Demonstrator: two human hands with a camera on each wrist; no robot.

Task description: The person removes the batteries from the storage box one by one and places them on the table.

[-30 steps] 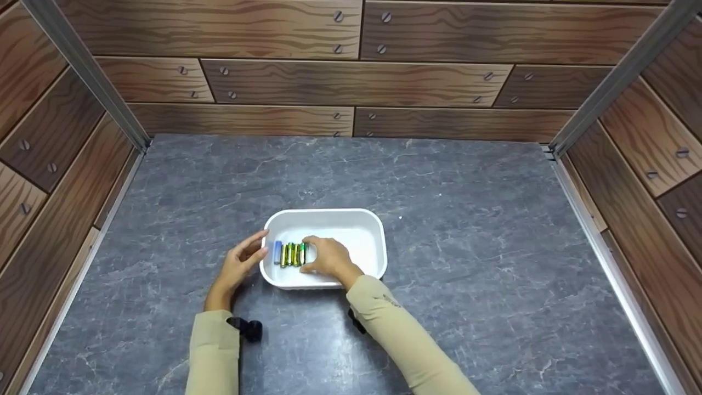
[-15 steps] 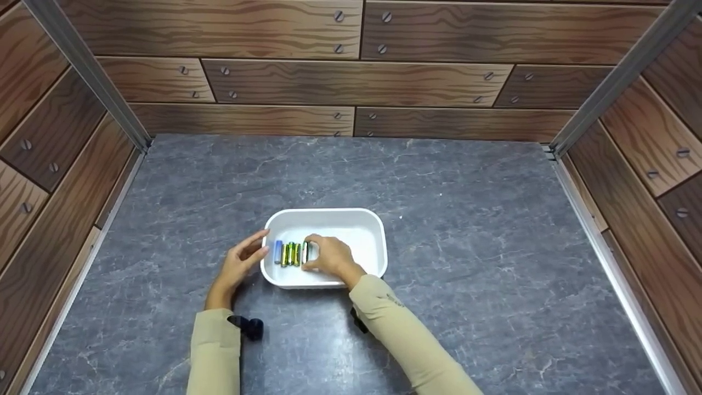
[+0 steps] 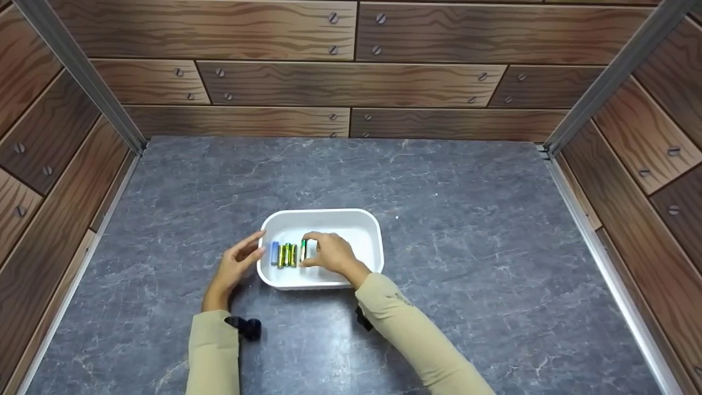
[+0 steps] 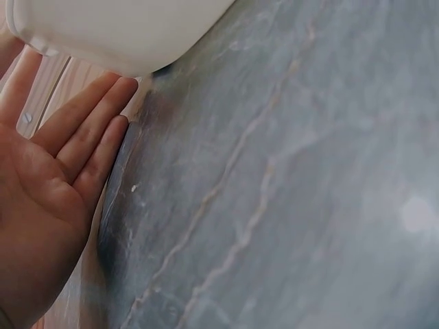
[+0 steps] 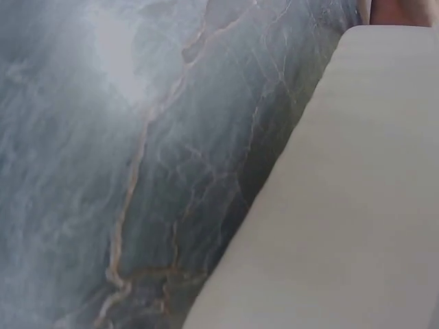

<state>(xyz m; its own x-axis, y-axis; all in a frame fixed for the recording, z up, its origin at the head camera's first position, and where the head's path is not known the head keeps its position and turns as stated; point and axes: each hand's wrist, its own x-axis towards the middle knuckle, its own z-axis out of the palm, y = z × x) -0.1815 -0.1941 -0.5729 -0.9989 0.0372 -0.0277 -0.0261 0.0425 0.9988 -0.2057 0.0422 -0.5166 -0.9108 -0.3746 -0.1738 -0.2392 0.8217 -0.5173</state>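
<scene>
A white tray (image 3: 374,247) holds a row of small cylindrical batteries on its left side. The row has a blue battery (image 3: 275,253) at the left end and green-and-gold batteries (image 3: 287,255) beside it. My right hand (image 3: 335,254) reaches over the tray's front rim and pinches a green-and-white battery (image 3: 303,250) between thumb and finger, a small gap right of the row. At the tray's left wall is my left hand (image 3: 234,266), its fingers extended and the fingertips at the rim. In the left wrist view, the same left hand (image 4: 55,171) shows straight fingers by the tray wall (image 4: 116,34).
The tray stands on a dark grey marbled table (image 3: 466,247). Wood-patterned panels (image 3: 351,82) enclose the back and sides, with metal posts (image 3: 82,77) at the corners. In the right wrist view, the tray's outer wall (image 5: 343,192) hides the batteries.
The pinched battery has come away from the right end of the row, shifting slightly right with my right hand. My left hand stays at the tray's left side.
</scene>
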